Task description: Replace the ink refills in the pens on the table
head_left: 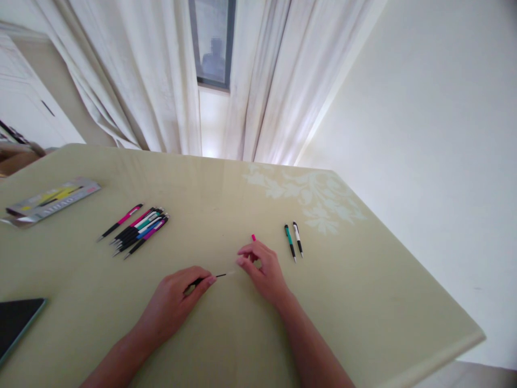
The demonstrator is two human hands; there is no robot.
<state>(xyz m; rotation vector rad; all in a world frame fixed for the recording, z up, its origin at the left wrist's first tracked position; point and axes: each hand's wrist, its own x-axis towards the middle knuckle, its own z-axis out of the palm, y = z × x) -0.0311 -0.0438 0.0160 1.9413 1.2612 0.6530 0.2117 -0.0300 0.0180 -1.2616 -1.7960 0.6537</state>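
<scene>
Head view, left hand: the left hand [183,293], low over the table [363,302], pinches a black pen part [196,282] between thumb and fingers.
Thin dark rod: the rod [220,276] pokes out past those fingertips toward the right hand, with a faint pale streak beyond it that I can't make out from here.
Right hand: the right hand [262,272] is curled just beside the rod's far end, thumb and forefinger close together; I can't tell whether they grip anything.
Pink piece: the pink piece [253,237] shows just above the right hand's knuckles; whether it is held or lies behind them is hidden.
Black part's feel: light, I'd judge, and fairly stiff; its dark surface may be rubbery and easy to grip, so the thick body is the place to hold.
Rod's feel: slim, probably slippery and easily bent; best taken lightly near the black part, not by its tip.
Right of the hands: a teal pen [290,243] and a white pen [298,239] lie side by side.
Left of the hands: a heap of pens [141,231], near a printed box [56,197].
</scene>
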